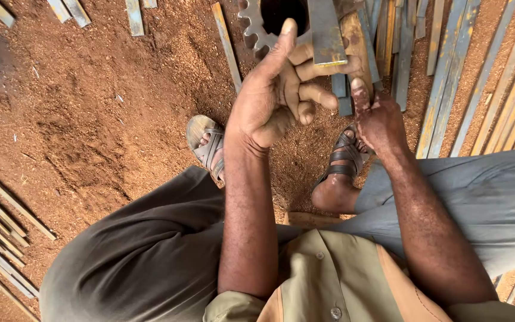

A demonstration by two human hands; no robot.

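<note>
Clamped in my left hand (281, 95), the flat metal bar (325, 33) runs lengthwise away; my right hand (378, 119), closed, sits just beside it.

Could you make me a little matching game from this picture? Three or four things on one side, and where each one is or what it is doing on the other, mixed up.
Things:
1. left hand
2. right hand
3. gear wheel
4. sandals

Places or states:
A. on the feet, standing in reddish sawdust
B. lying on the ground at the top edge, toothed rim showing
C. raised, fingers curled around a flat metal strip
D. lower, beside the other hand, thumb pointing up

Pairs: 1-C, 2-D, 3-B, 4-A
</note>
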